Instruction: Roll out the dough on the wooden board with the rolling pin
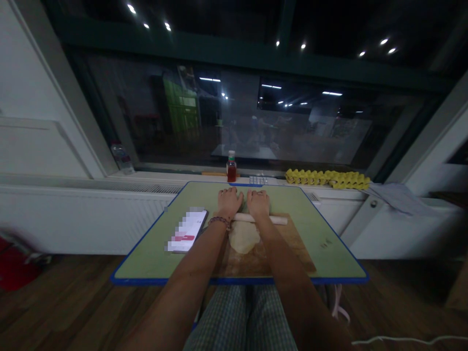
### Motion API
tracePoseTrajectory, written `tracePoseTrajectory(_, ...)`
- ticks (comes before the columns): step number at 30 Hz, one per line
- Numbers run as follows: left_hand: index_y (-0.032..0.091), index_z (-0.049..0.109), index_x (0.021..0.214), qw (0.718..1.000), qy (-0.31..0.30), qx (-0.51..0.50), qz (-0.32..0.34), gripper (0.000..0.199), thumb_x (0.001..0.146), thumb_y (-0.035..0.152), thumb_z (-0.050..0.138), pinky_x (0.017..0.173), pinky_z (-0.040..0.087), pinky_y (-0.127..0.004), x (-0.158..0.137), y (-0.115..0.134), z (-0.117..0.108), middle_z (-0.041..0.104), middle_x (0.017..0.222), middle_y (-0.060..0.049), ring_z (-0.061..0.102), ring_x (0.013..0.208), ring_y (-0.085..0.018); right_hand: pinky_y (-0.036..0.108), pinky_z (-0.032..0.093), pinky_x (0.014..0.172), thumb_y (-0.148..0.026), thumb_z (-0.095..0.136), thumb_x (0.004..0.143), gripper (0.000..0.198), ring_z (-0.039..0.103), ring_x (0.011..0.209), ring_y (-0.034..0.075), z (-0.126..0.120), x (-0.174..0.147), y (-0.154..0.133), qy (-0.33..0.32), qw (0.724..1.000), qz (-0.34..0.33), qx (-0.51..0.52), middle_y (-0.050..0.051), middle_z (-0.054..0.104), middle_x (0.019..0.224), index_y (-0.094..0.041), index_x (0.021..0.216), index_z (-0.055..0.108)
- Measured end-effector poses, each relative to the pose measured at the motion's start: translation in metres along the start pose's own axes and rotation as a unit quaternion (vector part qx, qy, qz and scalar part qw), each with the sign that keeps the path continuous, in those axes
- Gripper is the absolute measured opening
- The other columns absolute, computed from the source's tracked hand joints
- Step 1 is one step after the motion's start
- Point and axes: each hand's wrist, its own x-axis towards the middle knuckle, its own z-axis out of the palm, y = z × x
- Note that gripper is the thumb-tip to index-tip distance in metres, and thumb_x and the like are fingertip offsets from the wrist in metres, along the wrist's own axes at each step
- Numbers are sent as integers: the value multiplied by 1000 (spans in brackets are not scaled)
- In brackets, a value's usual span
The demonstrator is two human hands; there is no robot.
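Observation:
A pale rolling pin (278,220) lies crosswise over the far part of a wooden board (294,246). Both of my hands rest over it with the fingers stretched forward beyond the pin. My left hand (229,201), with a beaded bracelet at the wrist, covers the pin's left end. Beside it, my right hand (258,202) lies flat, and the pin's right end sticks out past that wrist. Just on the near side of the pin, between my forearms, is a flat, roundish sheet of dough (244,238).
A lit phone (190,231) lies on the green table (329,261) left of the board. On the windowsill behind stand a bottle of red liquid (231,170) and a yellow wavy strip (327,178). A clear bottle (122,158) is at the sill's left end.

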Motion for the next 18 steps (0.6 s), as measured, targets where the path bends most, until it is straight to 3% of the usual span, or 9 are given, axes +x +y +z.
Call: tracePoseTrajectory(18, 13, 65, 104, 1000, -13, 3, 1, 38, 93, 36, 37, 96, 37, -40, -2, 0, 2, 71, 107, -14, 63, 104, -27, 36, 37, 88, -34, 24, 102, 51, 53, 112, 26, 9, 7, 0, 6, 1000, -5, 0, 16, 71, 104, -11, 102, 70)
